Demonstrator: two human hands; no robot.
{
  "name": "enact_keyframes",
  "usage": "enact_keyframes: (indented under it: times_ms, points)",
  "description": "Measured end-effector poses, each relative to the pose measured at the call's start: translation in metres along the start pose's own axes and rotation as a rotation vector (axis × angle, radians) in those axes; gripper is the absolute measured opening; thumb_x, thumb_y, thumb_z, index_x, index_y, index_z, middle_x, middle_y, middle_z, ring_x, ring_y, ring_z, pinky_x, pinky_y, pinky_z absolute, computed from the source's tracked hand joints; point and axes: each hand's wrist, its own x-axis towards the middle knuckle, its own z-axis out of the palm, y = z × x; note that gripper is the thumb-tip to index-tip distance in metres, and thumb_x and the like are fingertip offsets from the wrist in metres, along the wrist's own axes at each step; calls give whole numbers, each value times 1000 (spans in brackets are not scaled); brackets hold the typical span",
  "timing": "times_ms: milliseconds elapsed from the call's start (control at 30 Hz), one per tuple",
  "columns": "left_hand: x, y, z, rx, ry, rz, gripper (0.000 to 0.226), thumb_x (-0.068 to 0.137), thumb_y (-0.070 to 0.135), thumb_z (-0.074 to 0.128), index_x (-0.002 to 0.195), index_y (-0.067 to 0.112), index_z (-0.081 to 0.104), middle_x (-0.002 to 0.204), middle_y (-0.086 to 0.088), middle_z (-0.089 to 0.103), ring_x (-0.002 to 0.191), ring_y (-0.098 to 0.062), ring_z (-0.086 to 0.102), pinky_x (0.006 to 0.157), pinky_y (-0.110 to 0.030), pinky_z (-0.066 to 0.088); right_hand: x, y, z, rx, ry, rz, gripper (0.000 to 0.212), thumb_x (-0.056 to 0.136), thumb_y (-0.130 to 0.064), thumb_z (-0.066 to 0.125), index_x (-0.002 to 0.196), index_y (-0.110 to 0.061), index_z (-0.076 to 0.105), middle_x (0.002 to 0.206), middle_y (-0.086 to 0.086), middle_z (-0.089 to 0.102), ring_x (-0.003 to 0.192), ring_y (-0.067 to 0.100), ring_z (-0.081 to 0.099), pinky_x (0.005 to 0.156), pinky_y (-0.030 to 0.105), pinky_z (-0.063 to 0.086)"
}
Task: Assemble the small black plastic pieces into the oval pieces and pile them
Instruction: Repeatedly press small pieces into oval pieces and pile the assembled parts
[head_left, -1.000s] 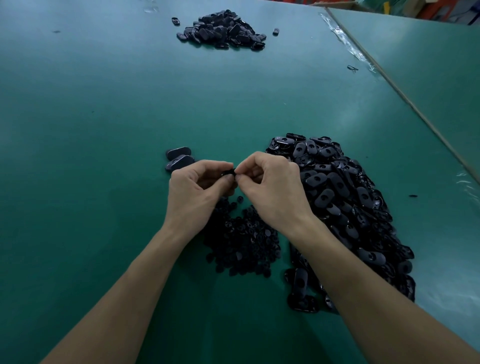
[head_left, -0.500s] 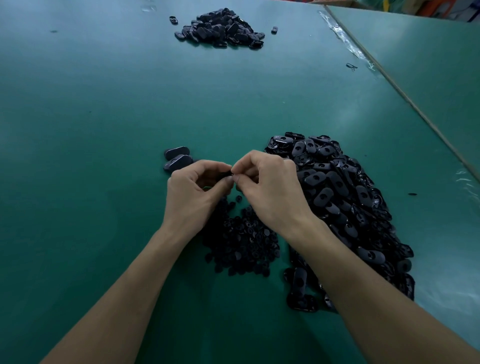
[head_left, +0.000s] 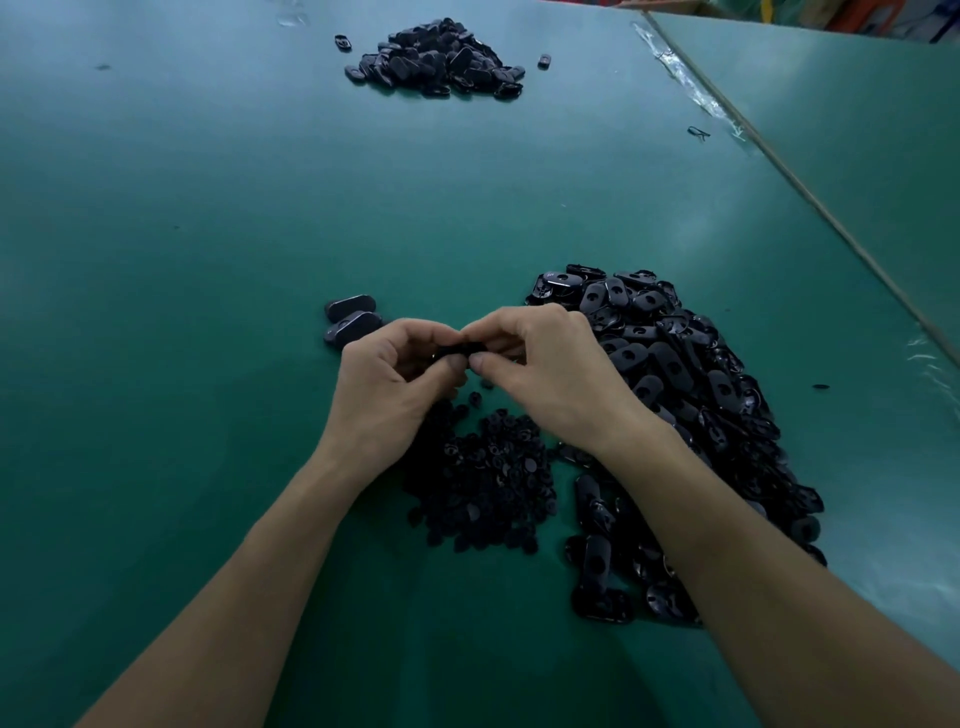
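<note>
My left hand (head_left: 387, 384) and my right hand (head_left: 550, 369) meet fingertip to fingertip above the table, both pinching one black oval piece (head_left: 460, 349) that is mostly hidden by the fingers. Whether a small piece is in it cannot be seen. Below the hands lies a heap of small black plastic pieces (head_left: 488, 478). A large heap of oval pieces (head_left: 691, 415) spreads to the right, partly under my right forearm. Two oval pieces (head_left: 353, 317) lie side by side just left of my left hand.
A far pile of black oval pieces (head_left: 441, 60) sits at the top of the green table (head_left: 182, 260), with strays beside it. A seam with clear tape (head_left: 691, 88) runs diagonally at the right, joining a second green surface. A small black scrap (head_left: 698, 133) lies near it.
The hands stay together at the same spot; fingers have shifted slightly on the held piece. Nothing else has moved.
</note>
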Motion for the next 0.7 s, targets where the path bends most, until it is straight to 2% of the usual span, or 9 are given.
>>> enact_keyframes:
  times_ms: [267,500,700]
  points:
    - [0,0,-1,-100,-3,-36,24,85,-6,72,97,15,71,82,1,78,73,-11,74,70,-20,59,3,14,-3,93,-15,49,13,88,-15,76,101,-16,77,80,-16,71,75,-6,68,78,15,56]
    - [0,0,-1,-100,5,-46,24,79,-4,77,93,14,71,76,0,77,68,-10,73,67,-20,58,1,11,-1,63,22,29,10,87,-15,75,96,-17,78,77,-18,69,73,-10,66,70,6,50]
    - [0,0,0,-90,5,-44,27,80,-8,76,92,16,72,76,4,77,68,-7,72,67,-19,58,-1,7,4,74,74,48,9,85,-13,73,91,-18,77,72,-17,69,69,-9,65,67,8,51]
